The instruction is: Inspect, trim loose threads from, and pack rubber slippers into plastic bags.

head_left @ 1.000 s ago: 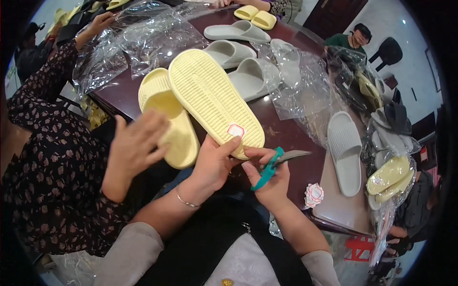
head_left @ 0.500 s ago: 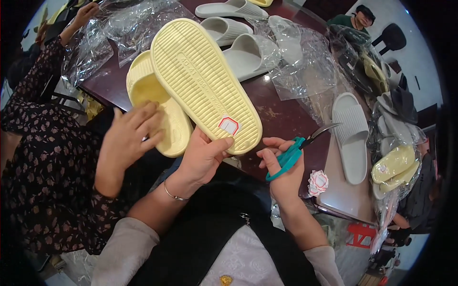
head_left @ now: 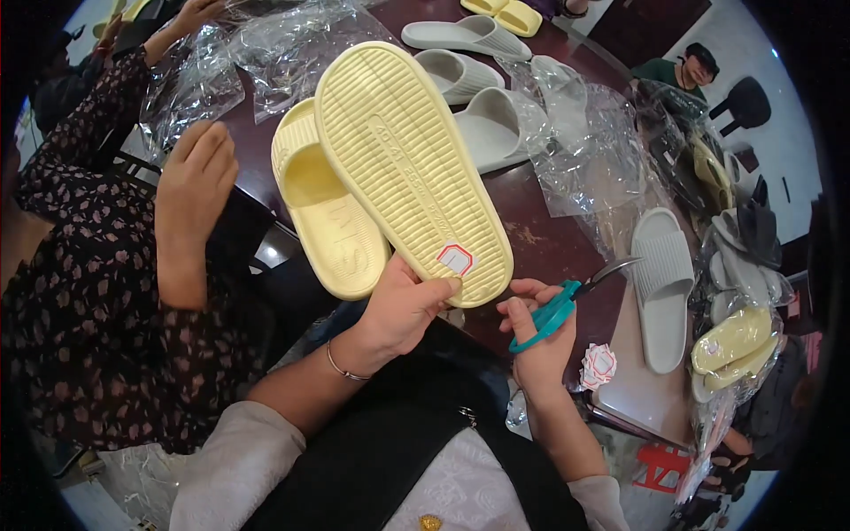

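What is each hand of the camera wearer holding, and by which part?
Left hand: sole-out yellow slipper, by its lower end. Right hand: scissors, by the teal handles.

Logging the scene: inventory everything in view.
Glossy table: 1, maroon, centre
Ribbed-sole slipper: 1, yellow, centre
Footbed-up slipper: 1, yellow, partly behind it
Octagonal label: 1, red-bordered white, on sole
Metal scissors: 1, teal-handled, right
Label pile: 1, red-white, right
Loose ribbed slippers: several, grey, far and right
Open slippers: 2, yellow, far edge
Bagged slippers: several, mixed colours, right
Plastic wrappers: several, clear, across table
Chair: 1, black, upper right
Stool-like object: 1, red, lower right
Co-workers: several, mixed clothing, around table
Left hand: 1, bare, on ribbed-sole slipper
Right hand: 1, bare, on scissors
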The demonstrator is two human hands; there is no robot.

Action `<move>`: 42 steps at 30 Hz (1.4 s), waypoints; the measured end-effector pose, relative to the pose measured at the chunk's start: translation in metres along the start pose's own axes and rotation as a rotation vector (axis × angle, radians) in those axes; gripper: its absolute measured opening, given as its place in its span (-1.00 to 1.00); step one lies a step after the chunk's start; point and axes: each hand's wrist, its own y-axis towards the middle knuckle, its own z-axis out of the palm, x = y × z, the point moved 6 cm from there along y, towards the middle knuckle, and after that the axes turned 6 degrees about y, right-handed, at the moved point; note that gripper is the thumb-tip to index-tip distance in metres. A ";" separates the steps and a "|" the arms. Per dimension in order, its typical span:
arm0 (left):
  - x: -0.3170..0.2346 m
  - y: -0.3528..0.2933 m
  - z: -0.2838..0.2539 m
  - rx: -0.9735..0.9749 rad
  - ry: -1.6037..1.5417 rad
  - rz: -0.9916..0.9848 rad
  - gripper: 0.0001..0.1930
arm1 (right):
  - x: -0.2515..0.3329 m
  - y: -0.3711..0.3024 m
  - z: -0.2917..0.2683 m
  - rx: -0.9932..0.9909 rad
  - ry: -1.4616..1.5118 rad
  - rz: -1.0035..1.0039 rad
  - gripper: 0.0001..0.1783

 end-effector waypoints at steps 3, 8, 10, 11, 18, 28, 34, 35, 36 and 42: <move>0.001 0.000 0.000 0.003 -0.014 0.000 -0.51 | 0.000 0.000 0.000 0.011 0.004 -0.009 -0.66; 0.003 0.000 -0.002 -0.002 -0.025 -0.004 -0.50 | 0.000 0.000 0.001 0.009 0.001 -0.022 -0.66; 0.004 0.000 -0.002 -0.003 -0.027 -0.004 -0.50 | -0.002 -0.001 0.000 0.013 0.006 -0.022 -0.65; 0.005 -0.001 -0.003 -0.008 -0.024 -0.009 -0.49 | -0.003 -0.001 -0.001 0.016 0.013 -0.021 -0.65; 0.003 -0.001 -0.004 0.010 0.005 -0.021 -0.45 | -0.006 -0.003 -0.002 0.093 -0.056 -0.132 -0.60; -0.022 -0.014 0.012 -0.147 0.520 0.341 -0.49 | 0.007 -0.003 0.026 0.214 -0.306 -0.153 -0.52; -0.044 -0.029 0.032 0.086 0.842 0.307 -0.51 | -0.001 0.010 0.032 0.179 -0.293 -0.070 -0.47; -0.058 -0.038 0.031 0.017 1.056 0.520 -0.49 | -0.006 0.015 0.024 0.092 -0.324 0.060 -0.49; -0.070 -0.050 0.031 -0.052 1.266 0.734 -0.48 | -0.012 0.016 0.014 0.001 -0.352 0.192 -0.51; -0.108 -0.068 -0.049 -0.686 1.653 0.893 -0.47 | -0.029 0.026 -0.010 -0.114 -0.366 0.072 -0.49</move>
